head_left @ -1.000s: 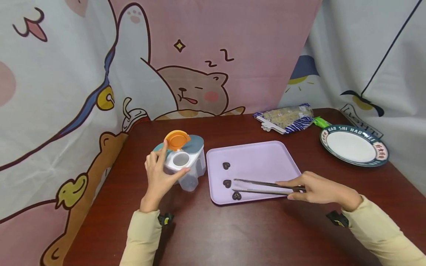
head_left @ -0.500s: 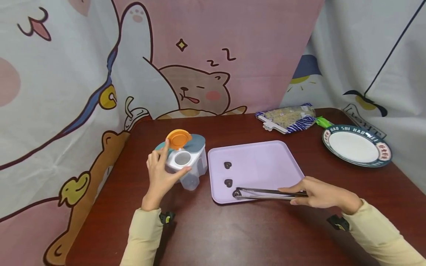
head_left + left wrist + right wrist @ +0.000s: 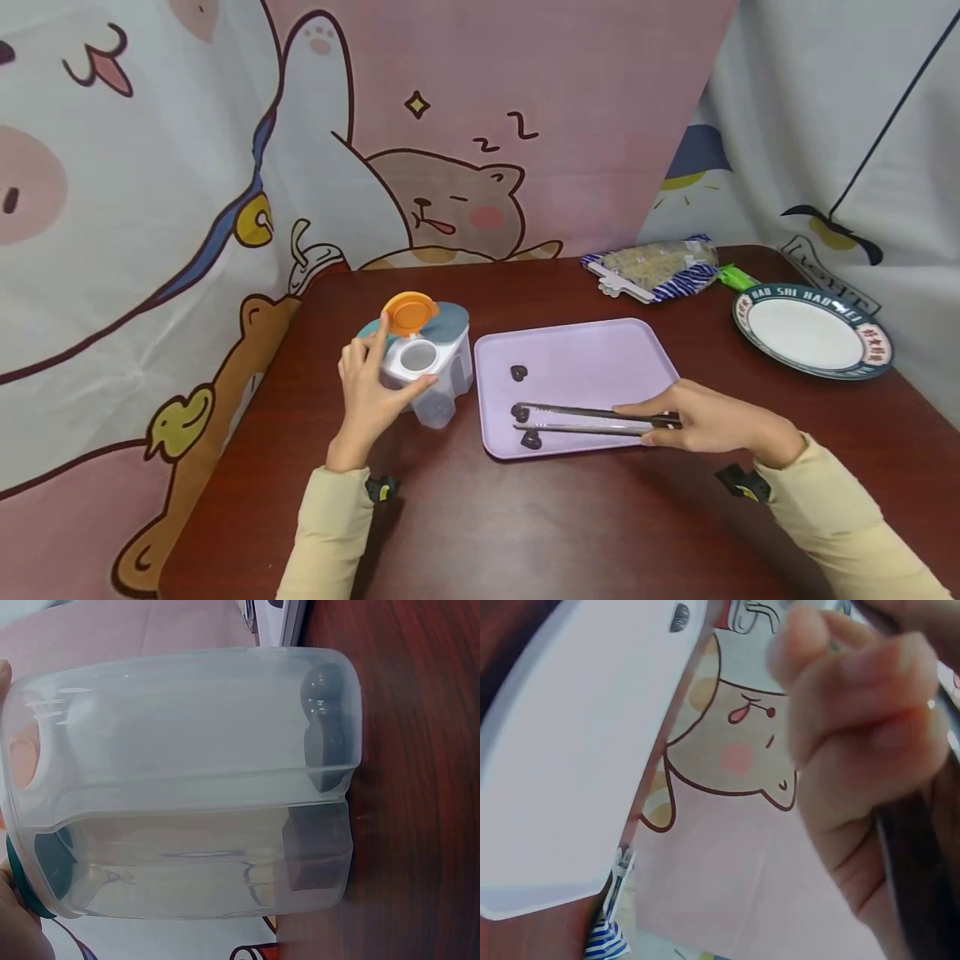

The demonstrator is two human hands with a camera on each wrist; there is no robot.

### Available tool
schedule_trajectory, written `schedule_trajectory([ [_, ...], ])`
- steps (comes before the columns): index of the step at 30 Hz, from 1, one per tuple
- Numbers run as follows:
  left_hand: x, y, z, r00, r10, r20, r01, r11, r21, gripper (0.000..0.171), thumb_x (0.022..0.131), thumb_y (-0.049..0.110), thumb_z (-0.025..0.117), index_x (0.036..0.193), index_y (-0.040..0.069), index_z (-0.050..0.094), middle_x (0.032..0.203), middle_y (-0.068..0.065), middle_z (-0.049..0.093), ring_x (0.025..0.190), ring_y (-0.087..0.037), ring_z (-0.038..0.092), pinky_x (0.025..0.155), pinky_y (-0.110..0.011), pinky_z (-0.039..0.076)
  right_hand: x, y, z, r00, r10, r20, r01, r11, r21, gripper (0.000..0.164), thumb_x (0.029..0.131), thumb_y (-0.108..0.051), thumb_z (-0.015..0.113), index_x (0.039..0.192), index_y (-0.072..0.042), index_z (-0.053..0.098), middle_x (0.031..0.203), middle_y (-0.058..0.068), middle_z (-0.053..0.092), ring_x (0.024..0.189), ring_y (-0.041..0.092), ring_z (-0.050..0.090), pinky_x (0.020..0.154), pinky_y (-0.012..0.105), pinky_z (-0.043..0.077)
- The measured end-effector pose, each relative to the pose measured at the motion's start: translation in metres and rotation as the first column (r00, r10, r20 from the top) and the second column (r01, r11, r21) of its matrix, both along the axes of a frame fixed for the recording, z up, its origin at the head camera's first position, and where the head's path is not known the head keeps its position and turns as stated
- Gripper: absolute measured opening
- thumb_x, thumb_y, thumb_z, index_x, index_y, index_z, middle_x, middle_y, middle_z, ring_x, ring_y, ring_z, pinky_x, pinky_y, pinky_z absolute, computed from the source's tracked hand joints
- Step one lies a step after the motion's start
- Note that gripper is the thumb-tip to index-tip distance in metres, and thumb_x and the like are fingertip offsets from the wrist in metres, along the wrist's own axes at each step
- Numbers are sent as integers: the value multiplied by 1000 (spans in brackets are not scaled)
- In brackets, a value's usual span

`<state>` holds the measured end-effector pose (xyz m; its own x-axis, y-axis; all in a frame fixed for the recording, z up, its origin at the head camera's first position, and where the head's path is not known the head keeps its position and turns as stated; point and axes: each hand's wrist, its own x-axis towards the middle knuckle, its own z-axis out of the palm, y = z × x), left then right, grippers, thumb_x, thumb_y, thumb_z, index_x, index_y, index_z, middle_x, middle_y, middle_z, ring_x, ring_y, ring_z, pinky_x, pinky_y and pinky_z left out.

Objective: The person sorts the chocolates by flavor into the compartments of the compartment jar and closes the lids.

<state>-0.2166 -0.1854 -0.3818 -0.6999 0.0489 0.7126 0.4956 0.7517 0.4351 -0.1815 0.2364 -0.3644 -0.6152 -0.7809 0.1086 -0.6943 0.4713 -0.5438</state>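
My left hand (image 3: 369,400) grips the clear storage container (image 3: 435,408), index finger on its raised orange lid (image 3: 411,317) and thumb in front of the round white opening (image 3: 418,357). The left wrist view shows dark pieces (image 3: 324,731) at the bottom of the container (image 3: 187,727). My right hand (image 3: 705,421) holds metal tongs (image 3: 585,410) over the lilac tray (image 3: 600,354). Their arms stand apart, the upper tip overlapping the middle heart-shaped dark chocolate (image 3: 522,417). Another chocolate (image 3: 518,372) lies behind it, and a third (image 3: 532,440) just in front of the lower tip.
A clipped, striped food bag (image 3: 652,268) lies at the back of the brown table (image 3: 570,525). Right of it are a green packet (image 3: 737,277) and a white plate with a patterned rim (image 3: 876,343). Printed cloth (image 3: 600,125) hangs behind the table.
The tongs first closed around the front chocolate, then spread again and shifted back toward the middle one. The front chocolate stays on the tray, slightly turned. My left hand keeps its hold.
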Motion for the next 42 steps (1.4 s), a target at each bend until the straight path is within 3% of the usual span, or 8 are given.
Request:
schedule_trajectory([
  [6, 0, 2, -1, 1000, 0, -8, 0, 1000, 4, 103, 54, 49, 79, 140, 21, 28, 92, -11, 43, 88, -24, 36, 84, -43, 23, 5, 6, -7, 997, -22, 75, 16, 997, 82, 40, 80, -19, 65, 117, -6, 59, 57, -17, 32, 46, -9, 26, 42, 12, 28],
  [14, -1, 1, -3, 1000, 0, -15, 0, 1000, 6, 102, 56, 55, 75, 140, 22, 27, 94, -12, 44, 90, -25, 36, 85, -44, 23, 7, 13, -14, 998, -1, 61, -1, 999, 39, 39, 82, -17, 62, 119, -5, 57, 60, -18, 39, 49, -8, 22, 44, 11, 26],
  [19, -1, 2, -4, 1000, 0, -18, 0, 1000, 7, 101, 58, 63, 70, 140, 22, 27, 94, -12, 44, 89, -25, 36, 84, -44, 23, 6, 15, -10, 1000, 3, -15, -3, 1000, -8, 39, 82, -17, 62, 119, -7, 57, 57, -21, 28, 48, -12, 14, 42, 8, 24],
  [22, -2, 1, -3, 1000, 1, -22, 0, 1000, 9, 100, 59, 68, 64, 140, 22, 28, 93, -12, 43, 90, -26, 36, 84, -44, 23, 2, 12, -2, 997, 6, -75, -11, 998, -66, 39, 82, -16, 63, 119, -7, 57, 57, -20, 31, 47, -14, 11, 41, 7, 23],
  [26, -2, 1, -3, 1000, -2, -24, 2, 1000, 13, 100, 58, 66, 67, 140, 22, 29, 93, -12, 43, 91, -27, 36, 84, -44, 23, -5, -5, 18, 988, -2, -153, -20, 989, -144, 41, 80, -11, 64, 120, -7, 56, 59, -16, 40, 47, -13, 19, 41, 7, 24],
  [32, -1, 0, -4, 1000, 0, -17, 1, 1000, 13, 102, 56, 56, 75, 140, 22, 28, 93, -12, 44, 92, -27, 36, 86, -44, 23, -19, -50, 42, 957, -22, -290, -43, 975, -218, 43, 76, -8, 68, 118, -4, 57, 62, -15, 49, 50, -7, 30, 46, 7, 27],
  [38, -2, 2, -4, 999, 7, -48, -6, 1000, 17, 99, 60, 73, 57, 139, 21, 30, 92, -12, 43, 91, -28, 36, 85, -44, 23, -29, -87, 33, 956, -7, -293, -77, 958, -276, 42, 77, -10, 67, 117, -4, 58, 65, -11, 54, 51, -4, 33, 47, 9, 29],
  [42, -3, 4, -4, 997, 16, -78, -14, 1000, 21, 99, 59, 74, 56, 138, 20, 32, 91, -12, 44, 90, -29, 37, 84, -45, 24, -31, -100, 21, 962, -8, -274, -76, 953, -294, 41, 76, -9, 68, 116, -3, 59, 64, -6, 55, 50, -2, 33, 47, 7, 27],
])
